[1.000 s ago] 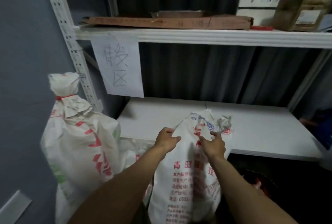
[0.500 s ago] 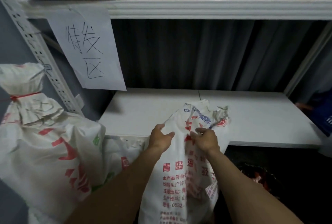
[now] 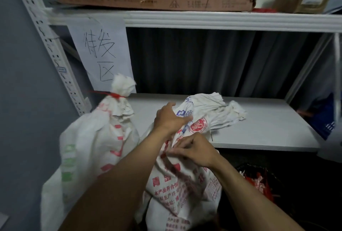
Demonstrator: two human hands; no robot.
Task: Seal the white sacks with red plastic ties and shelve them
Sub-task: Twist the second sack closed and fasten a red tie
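Observation:
A white woven sack (image 3: pixel 187 180) with red and blue print stands in front of the lower shelf (image 3: pixel 259 130), its loose top flopped onto the shelf board. My left hand (image 3: pixel 170 117) grips the sack's upper cloth. My right hand (image 3: pixel 194 150) pinches the fabric a little lower, at the front. A second white sack (image 3: pixel 96 147) stands to the left, its neck bound with a red plastic tie (image 3: pixel 115 95).
A handwritten paper sign (image 3: pixel 101 53) hangs from the upper shelf (image 3: pixel 222 20), which carries a flat cardboard box (image 3: pixel 157 4) and other boxes. A perforated upright (image 3: pixel 48 40) runs down the left. Red ties (image 3: pixel 259 182) lie in a dark heap at lower right.
The sack's top has tipped over onto the shelf board. My left hand moved up onto the upper cloth and my right hand dropped lower. The view swung right, bringing the tied sack closer to centre.

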